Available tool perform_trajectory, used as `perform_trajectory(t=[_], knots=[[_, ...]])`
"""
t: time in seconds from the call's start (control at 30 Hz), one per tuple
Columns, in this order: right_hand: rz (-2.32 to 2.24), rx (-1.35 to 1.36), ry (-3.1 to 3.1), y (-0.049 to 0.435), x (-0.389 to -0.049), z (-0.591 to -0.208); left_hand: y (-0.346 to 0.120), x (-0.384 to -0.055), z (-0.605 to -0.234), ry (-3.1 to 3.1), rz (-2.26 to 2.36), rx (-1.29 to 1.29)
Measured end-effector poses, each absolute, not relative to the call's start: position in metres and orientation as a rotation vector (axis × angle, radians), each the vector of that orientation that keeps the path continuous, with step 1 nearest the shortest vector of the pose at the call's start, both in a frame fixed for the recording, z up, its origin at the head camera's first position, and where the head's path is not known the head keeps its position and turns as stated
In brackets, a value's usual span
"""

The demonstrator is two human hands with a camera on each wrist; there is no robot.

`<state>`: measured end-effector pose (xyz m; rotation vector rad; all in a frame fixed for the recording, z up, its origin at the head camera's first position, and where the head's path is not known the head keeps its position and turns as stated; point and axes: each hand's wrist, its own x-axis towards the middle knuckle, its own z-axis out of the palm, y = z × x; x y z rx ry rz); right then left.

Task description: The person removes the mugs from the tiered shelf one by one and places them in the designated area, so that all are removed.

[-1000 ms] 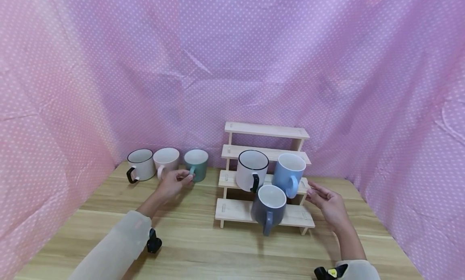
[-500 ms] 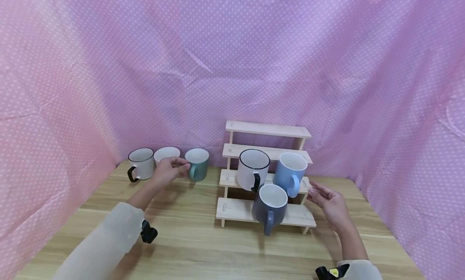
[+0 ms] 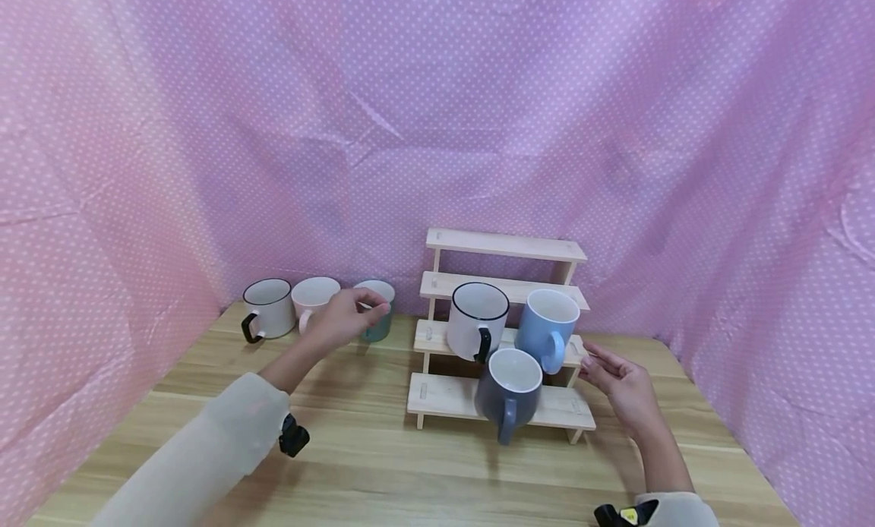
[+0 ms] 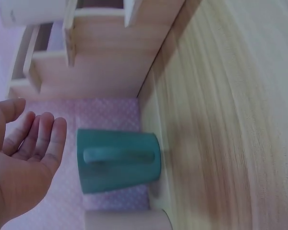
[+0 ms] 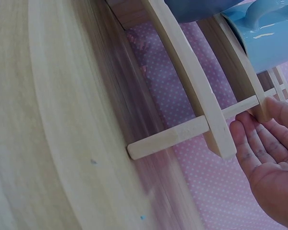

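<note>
My left hand point(image 3: 339, 318) hovers at the teal mug point(image 3: 378, 331), overlapping its front in the head view. In the left wrist view the same hand shows relaxed fingers, empty and apart from the mug's rim. On the right, my right hand point(image 3: 625, 390) pinches the end of a middle board of the stepped wooden stand point(image 3: 506, 243), thumb at the board's edge and fingers beneath. That board bears a white mug with a black rim point(image 3: 465, 333) and a light blue mug point(image 3: 536, 329). A dark grey mug point(image 3: 488, 402) sits on the lowest board.
Left of the teal mug stand a pale pink mug point(image 3: 304, 308) and another black-rimmed white mug point(image 3: 276, 318) with a black handle. Pink dotted cloth point(image 3: 437, 117) hangs behind the wooden table point(image 3: 383, 466).
My left hand was at the teal mug's handle, drew back left over the pink mug, then moved right and up across the teal mug's front. My right hand has stayed at the stand.
</note>
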<state>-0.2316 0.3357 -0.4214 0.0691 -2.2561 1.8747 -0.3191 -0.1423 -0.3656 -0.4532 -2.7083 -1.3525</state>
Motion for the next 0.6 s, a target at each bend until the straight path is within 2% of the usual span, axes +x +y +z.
perform_trajectory(t=[0.3, 0.6], knots=[[1.864, 0.063, -2.268, 0.335, -0.230, -0.422, -0.107, -0.308, -0.367, -2.631, -1.262, -0.741], [1.874, 0.066, -2.248, 0.333, -0.229, -0.420, -0.077, -0.291, -0.362, -2.571, -1.326, -0.873]])
